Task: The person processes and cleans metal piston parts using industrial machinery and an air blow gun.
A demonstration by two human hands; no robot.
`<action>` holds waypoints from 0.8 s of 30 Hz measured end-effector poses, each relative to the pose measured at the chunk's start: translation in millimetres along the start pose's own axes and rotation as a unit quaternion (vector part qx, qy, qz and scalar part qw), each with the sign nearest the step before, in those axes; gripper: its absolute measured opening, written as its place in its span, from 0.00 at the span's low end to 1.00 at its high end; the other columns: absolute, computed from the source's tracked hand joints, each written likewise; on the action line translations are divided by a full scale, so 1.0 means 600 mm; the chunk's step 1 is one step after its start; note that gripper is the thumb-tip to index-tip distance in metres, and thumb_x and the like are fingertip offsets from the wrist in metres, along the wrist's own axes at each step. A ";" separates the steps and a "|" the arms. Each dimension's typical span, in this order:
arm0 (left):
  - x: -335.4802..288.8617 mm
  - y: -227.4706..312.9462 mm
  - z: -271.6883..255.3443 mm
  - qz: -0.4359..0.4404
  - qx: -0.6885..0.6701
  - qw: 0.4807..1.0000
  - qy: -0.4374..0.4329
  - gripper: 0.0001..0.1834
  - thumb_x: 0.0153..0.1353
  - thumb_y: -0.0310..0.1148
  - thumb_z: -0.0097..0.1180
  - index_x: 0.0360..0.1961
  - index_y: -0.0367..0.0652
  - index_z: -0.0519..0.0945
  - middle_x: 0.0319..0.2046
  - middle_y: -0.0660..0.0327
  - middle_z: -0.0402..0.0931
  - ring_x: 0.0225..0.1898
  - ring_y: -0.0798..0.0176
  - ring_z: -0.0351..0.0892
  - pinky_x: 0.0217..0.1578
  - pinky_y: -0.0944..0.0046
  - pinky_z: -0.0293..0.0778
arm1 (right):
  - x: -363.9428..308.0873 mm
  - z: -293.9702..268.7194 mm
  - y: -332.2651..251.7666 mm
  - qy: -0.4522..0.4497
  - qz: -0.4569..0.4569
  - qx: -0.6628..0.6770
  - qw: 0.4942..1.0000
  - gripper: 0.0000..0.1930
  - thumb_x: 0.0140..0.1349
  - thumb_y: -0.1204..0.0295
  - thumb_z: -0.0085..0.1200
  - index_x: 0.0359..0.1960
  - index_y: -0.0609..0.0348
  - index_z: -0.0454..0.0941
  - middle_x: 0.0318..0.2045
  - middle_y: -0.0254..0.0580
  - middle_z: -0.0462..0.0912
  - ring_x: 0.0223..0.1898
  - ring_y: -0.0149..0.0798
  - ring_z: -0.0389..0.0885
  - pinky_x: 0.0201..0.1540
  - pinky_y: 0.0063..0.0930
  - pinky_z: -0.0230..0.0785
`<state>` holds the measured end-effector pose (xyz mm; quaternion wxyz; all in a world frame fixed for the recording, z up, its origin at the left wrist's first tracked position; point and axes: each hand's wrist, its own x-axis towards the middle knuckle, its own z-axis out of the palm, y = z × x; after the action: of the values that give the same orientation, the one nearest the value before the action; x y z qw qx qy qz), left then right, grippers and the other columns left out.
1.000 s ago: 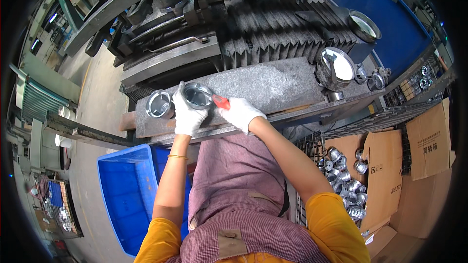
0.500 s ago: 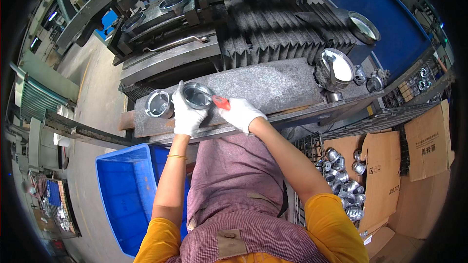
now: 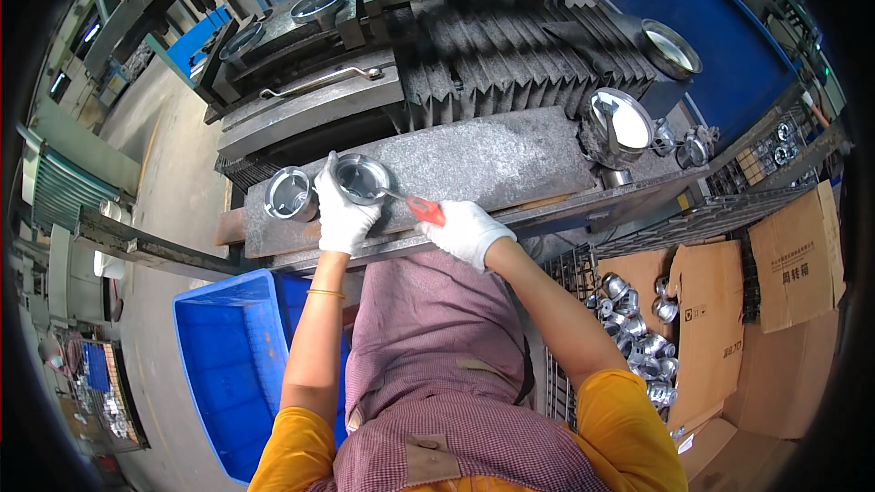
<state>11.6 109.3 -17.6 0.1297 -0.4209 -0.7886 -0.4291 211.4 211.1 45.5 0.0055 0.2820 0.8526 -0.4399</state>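
Note:
My left hand [image 3: 343, 211], in a white glove, is closed on the near-left side of a round, cup-shaped metal casting [image 3: 363, 179]. The casting rests on a grey metal plate [image 3: 492, 159] with its open mouth up. In my gloved right hand [image 3: 467, 230] is a red-handled tool [image 3: 425, 210] with a thin metal shaft. The shaft reaches to the casting's right rim; its exact tip is hard to make out. A second metal casting [image 3: 292, 193] stands just left of my left hand, untouched.
Behind the plate is a machine with a pleated cover [image 3: 501, 59] and a wrench [image 3: 321, 82]. A pot of white material [image 3: 622, 128] stands right. Below are a blue bin [image 3: 223, 374] at left and a cardboard box [image 3: 706, 337] beside several castings [image 3: 643, 337] at right.
My right hand has drawn the tool slightly right and toward me, so more of its shaft shows. The left hand keeps its hold. The whole view has shifted a little.

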 end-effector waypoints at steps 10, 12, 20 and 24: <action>0.002 0.026 0.006 0.028 0.011 1.000 -0.001 0.53 0.33 0.38 0.74 0.61 0.34 0.59 0.50 0.48 0.66 0.52 0.51 0.69 0.55 0.58 0.66 | -0.003 -0.010 0.017 0.011 0.001 0.029 1.000 0.20 0.57 0.57 0.52 0.40 0.62 0.78 0.36 0.60 0.80 0.42 0.58 0.78 0.45 0.42 0.70; 0.000 0.023 0.008 0.035 -0.006 0.999 -0.010 0.55 0.33 0.38 0.74 0.63 0.35 0.56 0.51 0.45 0.64 0.52 0.46 0.67 0.54 0.54 0.66 | -0.006 -0.011 0.018 0.013 -0.002 0.035 0.999 0.20 0.57 0.57 0.52 0.40 0.62 0.78 0.36 0.59 0.80 0.42 0.58 0.78 0.45 0.42 0.70; 0.004 0.029 0.016 0.017 -0.014 1.000 -0.018 0.54 0.33 0.37 0.74 0.62 0.34 0.57 0.51 0.47 0.65 0.53 0.49 0.68 0.55 0.56 0.66 | -0.002 -0.016 0.030 0.012 -0.001 0.026 1.000 0.20 0.57 0.56 0.51 0.39 0.61 0.78 0.37 0.58 0.80 0.42 0.58 0.78 0.45 0.42 0.70; 0.018 0.035 0.036 0.087 0.009 0.996 -0.010 0.51 0.34 0.38 0.72 0.62 0.36 0.60 0.51 0.46 0.67 0.53 0.47 0.67 0.55 0.52 0.65 | -0.051 -0.058 0.049 0.052 0.003 0.091 0.994 0.24 0.56 0.56 0.56 0.43 0.65 0.73 0.32 0.59 0.80 0.38 0.56 0.79 0.41 0.40 0.70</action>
<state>24.5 138.2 -12.6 0.1628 -0.4908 -0.7540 -0.4051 259.5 236.3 52.9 -0.0634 0.3060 0.8073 -0.5005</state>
